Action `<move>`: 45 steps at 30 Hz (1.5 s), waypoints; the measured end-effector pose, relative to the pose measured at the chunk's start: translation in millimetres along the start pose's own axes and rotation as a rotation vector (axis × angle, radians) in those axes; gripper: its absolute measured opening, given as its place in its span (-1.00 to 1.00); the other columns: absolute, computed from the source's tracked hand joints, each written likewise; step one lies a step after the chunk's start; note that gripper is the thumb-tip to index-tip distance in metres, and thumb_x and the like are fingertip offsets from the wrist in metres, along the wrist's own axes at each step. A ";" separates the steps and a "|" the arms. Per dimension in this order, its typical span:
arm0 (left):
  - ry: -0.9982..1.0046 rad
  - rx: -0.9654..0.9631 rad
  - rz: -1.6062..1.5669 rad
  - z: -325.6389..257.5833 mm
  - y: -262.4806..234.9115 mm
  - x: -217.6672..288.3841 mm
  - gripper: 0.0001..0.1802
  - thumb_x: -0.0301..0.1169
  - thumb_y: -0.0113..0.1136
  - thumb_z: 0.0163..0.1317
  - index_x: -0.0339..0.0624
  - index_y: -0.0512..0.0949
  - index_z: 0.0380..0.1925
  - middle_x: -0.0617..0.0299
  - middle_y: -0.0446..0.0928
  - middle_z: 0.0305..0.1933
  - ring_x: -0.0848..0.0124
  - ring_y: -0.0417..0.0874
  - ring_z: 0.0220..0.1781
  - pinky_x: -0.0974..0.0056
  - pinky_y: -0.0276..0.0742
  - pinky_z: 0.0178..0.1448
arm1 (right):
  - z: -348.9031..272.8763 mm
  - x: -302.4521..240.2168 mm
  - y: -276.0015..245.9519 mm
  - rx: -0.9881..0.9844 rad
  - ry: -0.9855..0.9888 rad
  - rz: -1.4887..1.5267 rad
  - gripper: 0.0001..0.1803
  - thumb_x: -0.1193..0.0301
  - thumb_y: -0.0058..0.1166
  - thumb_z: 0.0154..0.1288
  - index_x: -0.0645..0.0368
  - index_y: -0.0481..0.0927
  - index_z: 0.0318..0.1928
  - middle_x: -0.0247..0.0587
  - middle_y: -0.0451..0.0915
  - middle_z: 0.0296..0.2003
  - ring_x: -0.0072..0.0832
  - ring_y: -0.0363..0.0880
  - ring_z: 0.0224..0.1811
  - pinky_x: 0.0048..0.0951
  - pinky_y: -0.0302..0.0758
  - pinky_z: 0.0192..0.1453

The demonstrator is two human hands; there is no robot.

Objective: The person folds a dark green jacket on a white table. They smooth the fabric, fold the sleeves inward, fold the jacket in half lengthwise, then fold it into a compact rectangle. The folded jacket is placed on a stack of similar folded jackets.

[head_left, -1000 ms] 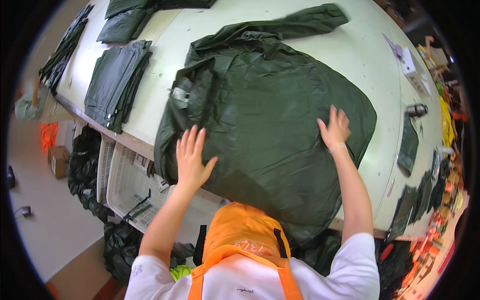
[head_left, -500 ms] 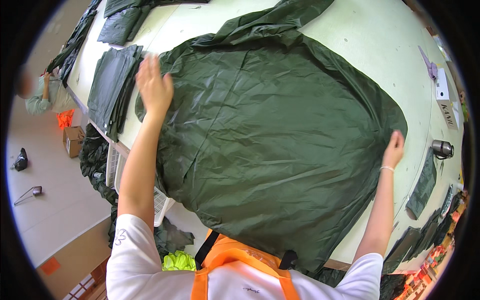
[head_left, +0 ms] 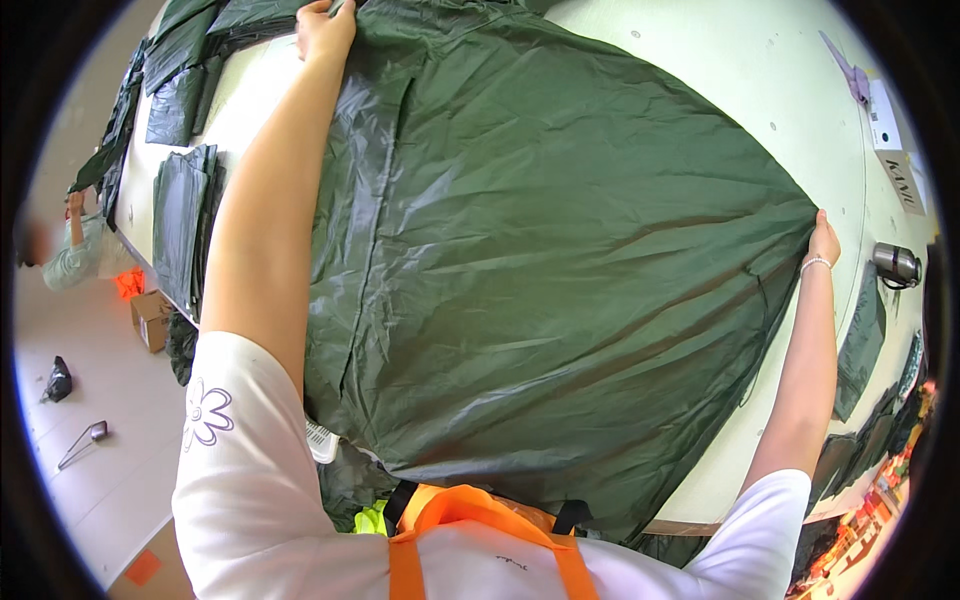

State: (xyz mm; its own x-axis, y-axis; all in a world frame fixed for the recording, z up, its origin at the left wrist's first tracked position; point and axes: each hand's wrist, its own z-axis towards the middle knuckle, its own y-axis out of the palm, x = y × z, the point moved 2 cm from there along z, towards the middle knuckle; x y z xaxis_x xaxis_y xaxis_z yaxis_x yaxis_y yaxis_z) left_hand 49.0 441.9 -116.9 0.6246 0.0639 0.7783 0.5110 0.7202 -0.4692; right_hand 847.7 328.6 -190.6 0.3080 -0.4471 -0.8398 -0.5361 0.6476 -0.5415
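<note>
A large sheet of dark green waterproof fabric, perhaps a garment, lies spread across the pale table and hangs over its front edge towards me. At the far left, my left hand is closed on the fabric's far edge, with the arm stretched out. My right hand pinches the right corner, from which taut creases fan out to the left. A raised seam runs down the fabric's left side. Part of the far edge lies beyond the top of the view.
Folded dark green stacks lie along the table's left edge. On the right stand a metal flask and a white box, near purple scissors. Another person is at the far left, by a cardboard box.
My left hand has gone from lying open over the left side to gripping the far edge. My right hand has moved outward and up, and the fabric is now flatter and tighter.
</note>
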 end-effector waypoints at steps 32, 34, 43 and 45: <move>-0.114 -0.473 0.293 -434.5 -464.2 -80.1 -0.64 -0.36 0.18 0.18 -0.33 0.41 -0.08 -0.10 0.41 -0.05 -0.02 0.37 0.02 0.03 0.28 0.09 | -623.6 37.8 -108.8 -0.490 -0.815 -0.852 -0.34 0.12 -0.10 0.35 -0.10 0.08 0.41 -0.16 -0.11 0.45 -0.09 -0.18 0.49 0.13 -0.17 0.44; -0.344 -0.499 0.106 -420.1 -474.7 -100.8 -0.81 -0.38 0.01 0.32 -0.30 0.47 -0.23 0.06 0.52 -0.33 0.22 0.51 -0.26 0.21 0.40 -0.15 | -624.4 39.9 -113.6 -0.491 -0.841 -0.856 -0.34 0.12 -0.12 0.36 -0.12 0.06 0.41 -0.20 -0.12 0.45 -0.13 -0.19 0.49 0.12 -0.17 0.44; -0.873 -0.267 -0.251 -407.6 -553.1 -183.0 -0.74 -0.23 0.08 0.28 -0.19 0.58 -0.27 0.23 0.60 -0.41 0.51 0.55 -0.48 0.44 0.39 -0.39 | -621.3 43.5 -108.9 -0.443 -0.863 -0.901 -0.35 0.09 -0.17 0.38 -0.17 0.01 0.43 -0.25 -0.13 0.46 -0.17 -0.19 0.49 0.11 -0.15 0.44; -0.917 -0.386 -0.325 -442.5 -523.4 -176.6 -0.72 -0.15 0.18 0.25 -0.12 0.59 -0.22 0.39 0.56 -0.30 0.62 0.50 -0.24 0.51 0.34 -0.18 | -625.1 44.5 -110.4 -0.452 -0.866 -0.905 -0.35 0.09 -0.18 0.38 -0.17 0.01 0.43 -0.24 -0.13 0.46 -0.16 -0.19 0.49 0.11 -0.15 0.44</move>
State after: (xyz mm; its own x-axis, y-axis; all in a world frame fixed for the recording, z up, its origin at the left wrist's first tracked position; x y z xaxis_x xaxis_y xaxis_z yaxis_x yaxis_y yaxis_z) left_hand -67.5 -252.0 -193.4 -0.1815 0.5224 0.8332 0.8289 0.5371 -0.1562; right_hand 429.3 -148.5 -143.1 0.9986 0.0353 -0.0387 -0.0386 -0.0038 -0.9992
